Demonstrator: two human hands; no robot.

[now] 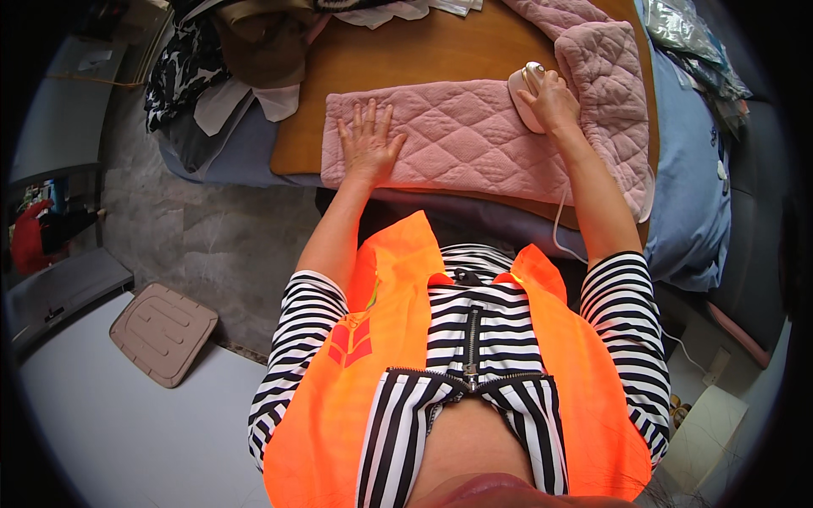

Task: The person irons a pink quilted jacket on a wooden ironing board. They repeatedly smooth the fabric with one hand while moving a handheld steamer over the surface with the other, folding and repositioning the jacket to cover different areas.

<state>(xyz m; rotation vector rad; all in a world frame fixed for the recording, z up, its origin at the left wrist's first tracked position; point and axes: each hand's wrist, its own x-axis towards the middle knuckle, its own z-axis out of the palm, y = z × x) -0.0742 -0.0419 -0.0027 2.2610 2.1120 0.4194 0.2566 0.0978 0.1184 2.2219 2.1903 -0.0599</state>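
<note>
A pink quilted garment point(457, 136) lies on a brown board, one long part of it spread flat from left to right. My left hand point(369, 141) rests palm down near its left end, fingers apart, holding nothing. Toward the right, my right hand point(554, 101) grips a small white handheld iron point(522, 105), which stands on the pink fabric. From the iron's side a white cord point(557, 222) hangs over the near edge. Another folded part of the garment, with a gathered edge, lies just right of my right hand.
The brown board point(381, 54) lies on a blue cloth point(683, 171). Dark and white garments point(184, 76) are heaped at the far left, and clear plastic bags point(692, 38) at the far right. A brown plastic lid point(164, 334) sits low at the left, beside a black chair point(746, 254) opposite.
</note>
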